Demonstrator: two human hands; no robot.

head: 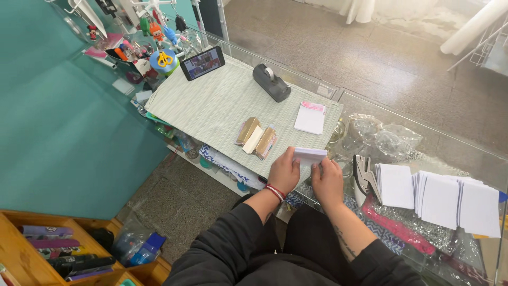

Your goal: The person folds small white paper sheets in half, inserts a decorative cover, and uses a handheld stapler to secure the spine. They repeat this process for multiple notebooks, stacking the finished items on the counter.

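The person sits at a glass table (370, 106) and holds a small stack of white paper sheets (309, 155) with both hands, just above the near edge of a striped green mat (211, 106). The left hand (284, 172) is closed around the left end of the stack, thumb on top, with a red bracelet (275, 191) on its wrist. The right hand (327, 180) is half closed; its fingers pinch the right lower corner of the same stack, but the fingertips are partly hidden, so I cannot tell how firmly they grip.

On the mat, just beside the left hand, lie three small gold and cream packets (256, 139). Farther away are a white notepad with a pink edge (310, 117), a dark tape dispenser (271, 82) and a smartphone (202, 62) leaning upright. To the right, on the glass, rows of white folded cards (450, 198) stand close together, with crumpled clear plastic bags (381, 137) behind them.

In my judgement, the risk is that the sheets slide apart or fan out, because the stack is held only at its ends and is in the air, not resting on the mat. A loose sheet could fall over the table edge to the floor, or slip among the cards at the right and mix with them
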